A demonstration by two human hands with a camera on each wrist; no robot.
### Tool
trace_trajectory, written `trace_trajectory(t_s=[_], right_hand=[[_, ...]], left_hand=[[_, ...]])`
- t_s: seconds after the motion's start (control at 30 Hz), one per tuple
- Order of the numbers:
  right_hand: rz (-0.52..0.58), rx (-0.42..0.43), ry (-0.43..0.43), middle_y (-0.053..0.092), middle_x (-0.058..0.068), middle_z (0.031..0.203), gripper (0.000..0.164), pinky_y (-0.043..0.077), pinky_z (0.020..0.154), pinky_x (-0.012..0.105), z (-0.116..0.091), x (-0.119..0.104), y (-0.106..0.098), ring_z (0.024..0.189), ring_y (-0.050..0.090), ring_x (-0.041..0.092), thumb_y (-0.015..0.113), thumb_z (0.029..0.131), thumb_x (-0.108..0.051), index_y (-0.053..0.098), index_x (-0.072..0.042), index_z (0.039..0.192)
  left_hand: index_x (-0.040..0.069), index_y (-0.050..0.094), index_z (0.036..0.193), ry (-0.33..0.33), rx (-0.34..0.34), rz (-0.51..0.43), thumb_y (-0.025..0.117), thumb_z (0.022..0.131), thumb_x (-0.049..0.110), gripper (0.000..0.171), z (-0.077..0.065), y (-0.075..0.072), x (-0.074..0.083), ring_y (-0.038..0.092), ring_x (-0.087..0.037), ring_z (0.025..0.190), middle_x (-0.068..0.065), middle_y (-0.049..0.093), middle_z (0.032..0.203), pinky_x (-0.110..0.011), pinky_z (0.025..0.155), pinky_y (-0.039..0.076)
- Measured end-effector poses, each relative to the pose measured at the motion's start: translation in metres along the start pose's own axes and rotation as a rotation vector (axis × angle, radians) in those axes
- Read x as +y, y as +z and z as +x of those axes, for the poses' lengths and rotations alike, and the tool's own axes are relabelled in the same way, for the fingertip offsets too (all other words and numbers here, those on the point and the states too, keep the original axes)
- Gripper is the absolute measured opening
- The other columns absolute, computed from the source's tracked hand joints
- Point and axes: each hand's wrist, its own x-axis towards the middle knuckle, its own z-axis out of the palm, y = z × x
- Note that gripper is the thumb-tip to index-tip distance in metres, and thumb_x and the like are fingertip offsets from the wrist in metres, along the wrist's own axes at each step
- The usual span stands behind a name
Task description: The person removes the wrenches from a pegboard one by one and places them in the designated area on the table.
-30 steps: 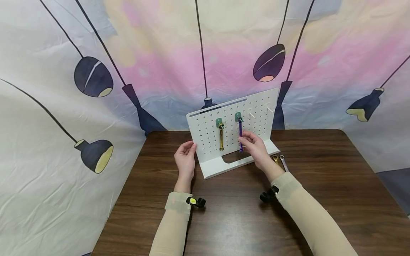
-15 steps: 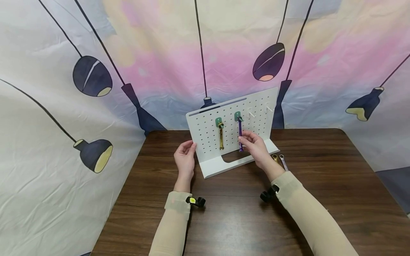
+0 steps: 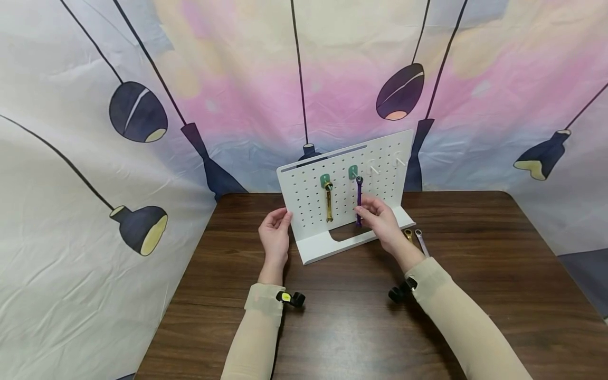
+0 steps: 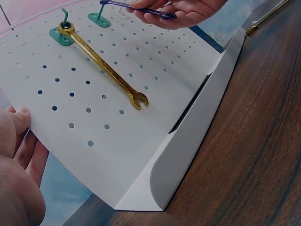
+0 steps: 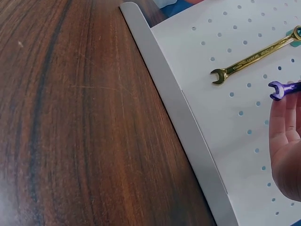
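quite a slim, glossy purple wrench (image 3: pixel 359 194)

Purple wrench (image 3: pixel 359 194) looks metal — glossy (pegboard (image 3: pixel 344 196), matt).

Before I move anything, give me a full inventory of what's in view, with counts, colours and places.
Pegboard stand: one, white, on the table
Hung combination wrench: one, gold, on the leftmost green hook
Held combination wrench: one, purple, in the right hand
Green hooks: two, green, upper pegboard
Pale hooks: two, whitish, right of the green ones
Loose ring-ended wrenches: two, one gold, one silver, right of the stand, partly hidden
Table: one, dark brown, below everything
Lamp-print backdrop: one, multicoloured, behind
Wrist cameras: two, black, one per wrist
Sleeves: two, cream, both arms
Left hand: one, bare, pinching the stand's left edge
Right hand: one, bare, pinching the purple wrench
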Motion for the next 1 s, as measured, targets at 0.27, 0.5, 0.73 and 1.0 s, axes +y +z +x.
trace_trajectory(t_s=[0.27, 0.5, 0.73, 1.0], right_hand=[[-0.015, 0.000, -0.025, 0.069, -0.008, 0.100, 0.034, 0.056, 0.080, 0.025, -0.005, -0.002, -0.002, 0.092, 0.064, 0.008, 0.068, 0.106, -0.010, 0.058, 0.008, 0.134], [0.015, -0.002, -0.024, 0.070, -0.002, 0.101, 0.022, 0.056, 0.076, 0.025, -0.008, -0.005, -0.003, 0.089, 0.065, 0.009, 0.067, 0.106, -0.007, 0.063, -0.002, 0.126], [0.008, -0.008, -0.033, 0.071, 0.006, 0.104, 0.023, 0.057, 0.076, 0.024, -0.008, -0.008, -0.006, 0.089, 0.066, 0.009, 0.068, 0.106, -0.009, 0.063, 0.001, 0.126], [0.002, -0.022, -0.042, 0.070, 0.000, 0.099, 0.024, 0.057, 0.077, 0.024, -0.009, -0.012, -0.006, 0.088, 0.066, 0.009, 0.067, 0.107, -0.009, 0.061, 0.003, 0.126]], left_hand=[[-0.010, 0.075, 0.108, -0.002, 0.001, 0.007, 0.082, 0.094, 0.001, 0.019, 0.000, 0.000, 0.000, 0.071, -0.015, 0.086, -0.016, 0.075, 0.100, -0.024, 0.080, 0.060], [-0.010, 0.075, 0.109, -0.002, 0.002, 0.013, 0.081, 0.094, 0.000, 0.019, 0.000, 0.000, 0.000, 0.070, -0.014, 0.086, -0.015, 0.075, 0.099, -0.023, 0.080, 0.060], [-0.014, 0.073, 0.110, -0.004, 0.021, 0.037, 0.077, 0.096, -0.006, 0.017, 0.000, 0.003, 0.000, 0.070, -0.011, 0.085, -0.014, 0.075, 0.098, -0.021, 0.080, 0.059], [-0.007, 0.076, 0.108, 0.010, -0.002, 0.019, 0.082, 0.095, 0.003, 0.017, -0.001, 0.000, 0.000, 0.071, -0.014, 0.087, -0.016, 0.076, 0.101, -0.023, 0.082, 0.060]])
